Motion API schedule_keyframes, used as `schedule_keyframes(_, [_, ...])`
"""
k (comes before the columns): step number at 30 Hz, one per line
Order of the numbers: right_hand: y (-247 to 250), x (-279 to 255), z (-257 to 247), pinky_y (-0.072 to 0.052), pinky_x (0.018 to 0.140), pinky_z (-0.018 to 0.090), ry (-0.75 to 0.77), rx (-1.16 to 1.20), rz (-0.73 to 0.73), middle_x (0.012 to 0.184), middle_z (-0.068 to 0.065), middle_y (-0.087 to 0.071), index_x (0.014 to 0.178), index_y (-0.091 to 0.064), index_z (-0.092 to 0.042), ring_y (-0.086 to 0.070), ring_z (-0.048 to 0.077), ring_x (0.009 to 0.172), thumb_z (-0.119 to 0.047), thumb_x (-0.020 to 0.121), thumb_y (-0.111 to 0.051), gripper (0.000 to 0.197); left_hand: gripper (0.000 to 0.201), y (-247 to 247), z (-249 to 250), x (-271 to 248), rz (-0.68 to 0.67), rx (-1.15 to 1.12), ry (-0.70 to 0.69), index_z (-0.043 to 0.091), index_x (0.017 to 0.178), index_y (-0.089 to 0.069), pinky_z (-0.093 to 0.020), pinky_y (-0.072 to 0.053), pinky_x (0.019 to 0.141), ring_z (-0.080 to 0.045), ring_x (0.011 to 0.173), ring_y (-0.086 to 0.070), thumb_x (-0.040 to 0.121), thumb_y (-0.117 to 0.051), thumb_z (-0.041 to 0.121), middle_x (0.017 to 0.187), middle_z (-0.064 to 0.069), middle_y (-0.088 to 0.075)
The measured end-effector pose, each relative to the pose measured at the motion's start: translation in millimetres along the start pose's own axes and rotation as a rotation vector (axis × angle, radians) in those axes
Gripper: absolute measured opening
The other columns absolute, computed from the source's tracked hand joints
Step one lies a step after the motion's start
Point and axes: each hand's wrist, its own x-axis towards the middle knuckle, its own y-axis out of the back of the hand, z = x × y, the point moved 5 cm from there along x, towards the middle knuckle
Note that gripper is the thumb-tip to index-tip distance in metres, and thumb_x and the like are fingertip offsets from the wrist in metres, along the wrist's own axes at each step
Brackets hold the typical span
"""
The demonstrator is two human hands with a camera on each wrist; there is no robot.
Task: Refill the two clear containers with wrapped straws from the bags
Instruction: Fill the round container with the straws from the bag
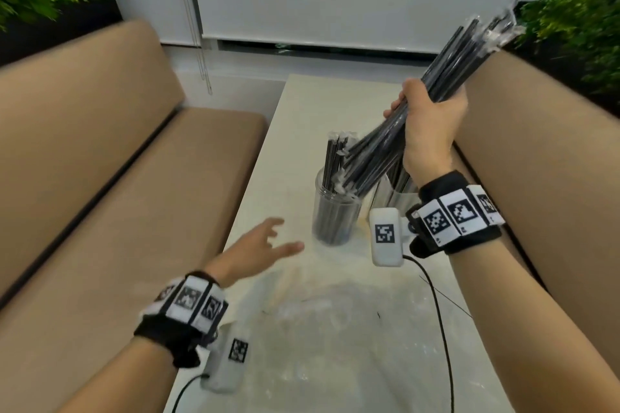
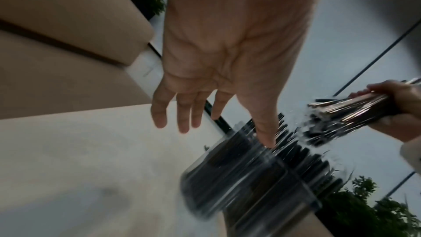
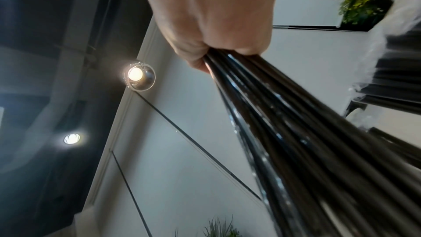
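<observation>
My right hand (image 1: 426, 111) grips a thick bundle of black wrapped straws (image 1: 446, 77), held slanted above the table. The bundle's lower ends hang over the mouth of a round clear container (image 1: 333, 211) that stands holding several black straws. A second clear container (image 1: 397, 193) stands just right of it, mostly hidden behind my right wrist. My left hand (image 1: 268, 241) hovers open, left of the round container and holding nothing. The left wrist view shows the spread left hand (image 2: 205, 118) near the blurred container (image 2: 250, 177). The right wrist view shows my right hand (image 3: 218, 48) clenched round the straws (image 3: 296, 132).
A crumpled clear plastic bag (image 1: 335, 329) lies on the pale table (image 1: 302, 104) near me. Tan benches (image 1: 100, 161) flank the table on both sides. Green plants (image 1: 577, 33) stand behind the bench backs. A black cable (image 1: 439, 312) trails from my right wrist.
</observation>
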Motion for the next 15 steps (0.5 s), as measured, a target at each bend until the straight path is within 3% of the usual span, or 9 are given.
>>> schedule_keyframes(2, [-8.2, 1.2, -0.6, -0.057, 0.057, 0.037, 0.055, -0.028, 0.022, 0.064, 0.002, -0.057, 0.101, -0.049, -0.012, -0.058, 0.016, 0.049, -0.001, 0.084, -0.061, 0.023, 0.091, 11.4, 32.2, 24.6, 0.069, -0.028, -0.116, 0.024, 0.152, -0.027, -0.033, -0.043, 0.103, -0.02, 0.129, -0.047, 0.079, -0.078, 0.04, 0.15, -0.009, -0.041])
schedule_keyframes(6, [-23.2, -10.8, 1.9, -0.061, 0.065, 0.042, 0.154, -0.119, 0.057, 0.074, -0.002, -0.061, 0.098, -0.044, -0.038, -0.061, 0.017, 0.057, -0.008, 0.09, -0.064, 0.036, 0.129, -0.3, 85.6, 69.0, 0.045, 0.042, -0.253, 0.018, 0.158, 0.001, -0.042, -0.023, 0.121, -0.022, 0.151, -0.018, 0.067, -0.087, 0.043, 0.164, -0.008, -0.015])
schedule_keyframes(8, [-26.7, -19.5, 6.8, -0.057, 0.066, 0.043, 0.232, -0.154, 0.05, 0.079, 0.004, -0.067, 0.118, -0.045, -0.031, -0.062, 0.021, 0.061, -0.01, 0.091, -0.065, 0.04, 0.142, -15.5, 93.9, 89.5, 0.049, 0.078, -0.246, 0.014, 0.156, 0.012, -0.046, -0.016, 0.124, -0.021, 0.153, -0.006, 0.062, -0.089, 0.047, 0.166, -0.007, -0.003])
schedule_keyframes(9, [-26.1, -22.1, 11.5, -0.054, 0.067, 0.039, 0.256, -0.162, 0.052, 0.083, 0.001, -0.068, 0.13, -0.042, -0.019, -0.062, 0.016, 0.063, -0.008, 0.091, -0.066, 0.047, 0.145, -22.4, 94.6, 97.2, 0.069, 0.085, -0.239, 0.014, 0.156, 0.012, -0.05, -0.017, 0.123, -0.021, 0.153, -0.007, 0.059, -0.09, 0.05, 0.166, -0.006, -0.003])
schedule_keyframes(10, [-24.6, -23.1, 17.0, -0.051, 0.064, 0.031, 0.269, -0.169, 0.051, 0.084, -0.008, -0.067, 0.135, -0.038, -0.01, -0.061, 0.01, 0.065, -0.005, 0.091, -0.066, 0.052, 0.146, -28.8, 91.8, 105.4, 0.092, 0.061, -0.245, 0.015, 0.157, 0.007, -0.052, -0.022, 0.121, -0.022, 0.152, -0.013, 0.055, -0.09, 0.055, 0.165, -0.007, -0.009])
schedule_keyframes(12, [-19.9, -19.7, 34.4, -0.046, 0.062, 0.008, 0.27, -0.214, 0.02, 0.081, -0.023, -0.06, 0.131, -0.038, -0.008, -0.061, -0.011, 0.068, -0.005, 0.091, -0.067, 0.05, 0.131, -36.7, 85.5, 114.4, 0.142, -0.055, -0.3, 0.016, 0.152, -0.025, -0.049, -0.04, 0.112, -0.02, 0.138, -0.044, 0.048, -0.09, 0.06, 0.151, -0.006, -0.042])
schedule_keyframes(13, [-17.1, -17.6, 44.9, -0.046, 0.069, 0.004, 0.253, -0.246, 0.0, 0.086, -0.02, -0.06, 0.126, -0.041, -0.008, -0.06, -0.016, 0.074, -0.007, 0.09, -0.068, 0.045, 0.112, -38.4, 82.0, 117.0, 0.171, -0.114, -0.33, 0.016, 0.142, -0.041, -0.042, -0.048, 0.104, -0.014, 0.123, -0.055, 0.05, -0.092, 0.052, 0.135, -0.002, -0.055])
schedule_keyframes(14, [-13.8, -16.1, 54.9, -0.047, 0.077, 0.006, 0.226, -0.285, -0.001, 0.093, -0.011, -0.063, 0.121, -0.044, -0.003, -0.061, -0.013, 0.084, -0.012, 0.09, -0.069, 0.041, 0.094, -39.1, 79.6, 118.5, 0.198, -0.149, -0.351, 0.016, 0.133, -0.049, -0.034, -0.052, 0.098, -0.007, 0.11, -0.059, 0.053, -0.093, 0.042, 0.122, 0.003, -0.059])
schedule_keyframes(15, [-11.2, -13.7, 64.8, -0.047, 0.085, 0.01, 0.192, -0.325, -0.002, 0.102, -0.005, -0.064, 0.129, -0.044, 0.005, -0.06, -0.005, 0.093, -0.016, 0.091, -0.069, 0.05, 0.083, -38.8, 78.9, 118.6, 0.215, -0.159, -0.362, 0.017, 0.128, -0.053, -0.025, -0.051, 0.092, -0.002, 0.102, -0.059, 0.057, -0.093, 0.033, 0.115, 0.007, -0.06])
